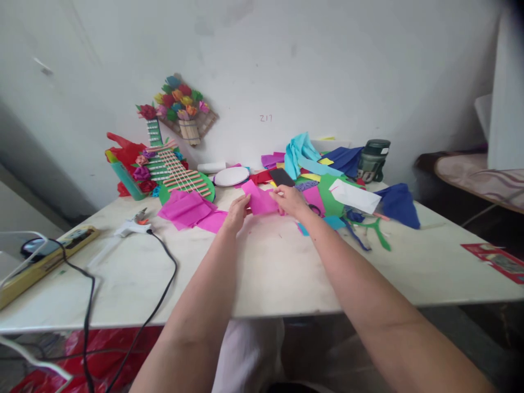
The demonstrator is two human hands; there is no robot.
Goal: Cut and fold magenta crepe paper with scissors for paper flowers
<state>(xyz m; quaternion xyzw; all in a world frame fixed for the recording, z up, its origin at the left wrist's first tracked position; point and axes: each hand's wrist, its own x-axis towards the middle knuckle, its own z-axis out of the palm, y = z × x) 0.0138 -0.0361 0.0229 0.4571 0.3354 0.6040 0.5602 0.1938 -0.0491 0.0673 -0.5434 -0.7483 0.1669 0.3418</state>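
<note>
Between my two hands a piece of pink crepe paper point(262, 200) is held up just above the table. My left hand point(238, 213) pinches its left edge, and my right hand point(290, 200) grips the right edge, fingers closed. More magenta crepe paper point(186, 209) lies in loose sheets to the left of my left hand. Behind my right hand rests a dark phone point(281, 177). Scissors point(315, 209) with dark handles lie partly hidden beside my right wrist, on pink and green paper.
A white glue gun point(133, 226) with a black cord lies at left near a yellow power strip point(77, 237). Behind stand a paper-flower guitar craft point(180, 169) and a flower basket plaque point(182, 109). Coloured paper, a white sheet point(355, 196) and a dark green bottle point(373, 160) are at right.
</note>
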